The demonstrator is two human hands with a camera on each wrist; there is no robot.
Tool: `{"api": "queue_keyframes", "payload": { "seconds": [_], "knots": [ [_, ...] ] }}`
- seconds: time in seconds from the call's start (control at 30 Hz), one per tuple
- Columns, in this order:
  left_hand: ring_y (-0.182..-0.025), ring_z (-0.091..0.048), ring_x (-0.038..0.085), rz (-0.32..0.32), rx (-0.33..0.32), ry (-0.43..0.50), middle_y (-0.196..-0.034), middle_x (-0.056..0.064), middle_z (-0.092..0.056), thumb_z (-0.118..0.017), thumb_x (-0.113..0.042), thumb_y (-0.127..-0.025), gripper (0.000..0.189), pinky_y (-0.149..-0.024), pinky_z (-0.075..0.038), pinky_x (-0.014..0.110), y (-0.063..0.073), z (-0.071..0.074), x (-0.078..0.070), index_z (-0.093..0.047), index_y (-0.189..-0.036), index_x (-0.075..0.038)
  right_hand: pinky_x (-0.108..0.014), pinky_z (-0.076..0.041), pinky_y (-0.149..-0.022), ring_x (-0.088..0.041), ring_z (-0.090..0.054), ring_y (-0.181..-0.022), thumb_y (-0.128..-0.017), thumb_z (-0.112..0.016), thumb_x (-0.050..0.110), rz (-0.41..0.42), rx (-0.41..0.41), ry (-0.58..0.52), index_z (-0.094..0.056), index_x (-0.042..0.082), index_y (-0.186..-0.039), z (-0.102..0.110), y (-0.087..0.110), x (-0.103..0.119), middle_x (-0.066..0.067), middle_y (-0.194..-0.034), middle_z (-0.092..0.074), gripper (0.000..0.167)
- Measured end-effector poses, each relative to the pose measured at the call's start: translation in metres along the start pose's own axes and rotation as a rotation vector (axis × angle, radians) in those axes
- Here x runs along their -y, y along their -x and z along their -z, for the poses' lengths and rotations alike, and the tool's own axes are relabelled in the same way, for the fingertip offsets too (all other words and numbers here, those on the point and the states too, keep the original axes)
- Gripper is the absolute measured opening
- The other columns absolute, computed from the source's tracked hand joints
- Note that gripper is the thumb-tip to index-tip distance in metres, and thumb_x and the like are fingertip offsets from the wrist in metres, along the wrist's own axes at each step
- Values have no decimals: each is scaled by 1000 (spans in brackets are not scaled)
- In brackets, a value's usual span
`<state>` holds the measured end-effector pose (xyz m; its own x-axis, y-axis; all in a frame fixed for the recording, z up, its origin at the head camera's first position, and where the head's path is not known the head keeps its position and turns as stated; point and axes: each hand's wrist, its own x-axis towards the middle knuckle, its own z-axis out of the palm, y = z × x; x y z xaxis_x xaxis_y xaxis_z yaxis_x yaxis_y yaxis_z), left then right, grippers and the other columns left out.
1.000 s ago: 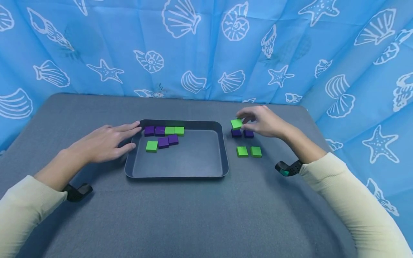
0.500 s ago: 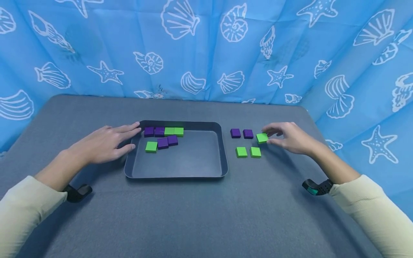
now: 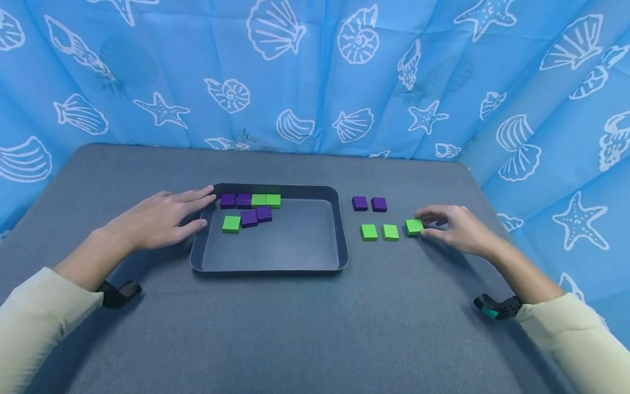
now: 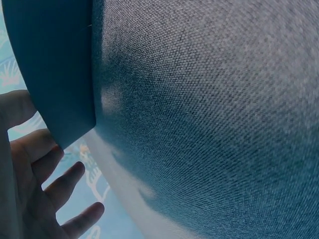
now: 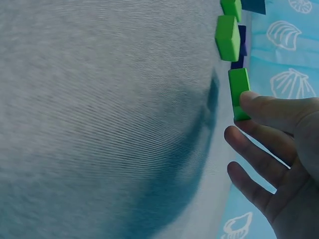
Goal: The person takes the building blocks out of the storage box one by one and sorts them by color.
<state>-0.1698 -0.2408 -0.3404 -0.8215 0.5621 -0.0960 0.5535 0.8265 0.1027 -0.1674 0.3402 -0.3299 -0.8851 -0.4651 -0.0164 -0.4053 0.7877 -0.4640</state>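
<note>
My right hand (image 3: 455,232) pinches a green square block (image 3: 414,227) between thumb and fingers, close over the table at the right end of a row with two more green blocks (image 3: 369,232). In the right wrist view the thumb lies on the near face of the held green block (image 5: 239,92). My left hand (image 3: 157,219), fingers extended, rests at the left rim of a dark grey tray (image 3: 275,246); the left wrist view shows its fingertips at the tray's outer wall (image 4: 55,64). Inside the tray sit several purple blocks (image 3: 249,219) and three green blocks (image 3: 231,224).
Two purple blocks (image 3: 360,203) lie behind the green row, right of the tray. A grey cloth-covered table (image 3: 315,328) carries everything. Blue curtain (image 3: 315,71) with white shell prints hangs along the back and right side.
My right hand has carried the green block from above the purple pair, rightward and toward me, down to the end of the green row. The left hand and tray stay put.
</note>
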Motion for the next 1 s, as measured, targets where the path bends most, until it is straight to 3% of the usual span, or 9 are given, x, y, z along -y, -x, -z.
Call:
{"api": "queue_keyframes", "payload": {
  "seconds": [0.63, 0.8, 1.0],
  "knots": [
    [-133, -47, 44, 12, 16, 1, -159, 20, -31, -50, -39, -103, 63, -106, -31, 70, -3, 4, -4, -36, -154, -5, -55, -53, -88, -31, -65, -103, -84, -79, 6, -8, 35, -44, -64, -2, -126, -11, 3, -11, -16, -116, -68, 45],
    [-133, -46, 45, 18, 19, 2, -159, 20, -31, -50, -40, -102, 63, -106, -31, 70, -2, 4, -3, -37, -154, -5, -51, -54, -89, -30, -65, -104, -85, -78, 6, -17, 103, -110, -61, -3, -130, -4, -4, -10, -15, -117, -68, 49],
    [-132, -48, 44, 13, 23, -1, -158, 21, -32, -51, -39, -102, 63, -105, -32, 70, -1, 3, -3, -37, -153, -5, -51, -54, -90, -37, -64, -108, -87, -75, 4, -16, 188, -167, -54, -9, -135, 7, -22, 0, -25, -121, -65, 54]
  ]
}}
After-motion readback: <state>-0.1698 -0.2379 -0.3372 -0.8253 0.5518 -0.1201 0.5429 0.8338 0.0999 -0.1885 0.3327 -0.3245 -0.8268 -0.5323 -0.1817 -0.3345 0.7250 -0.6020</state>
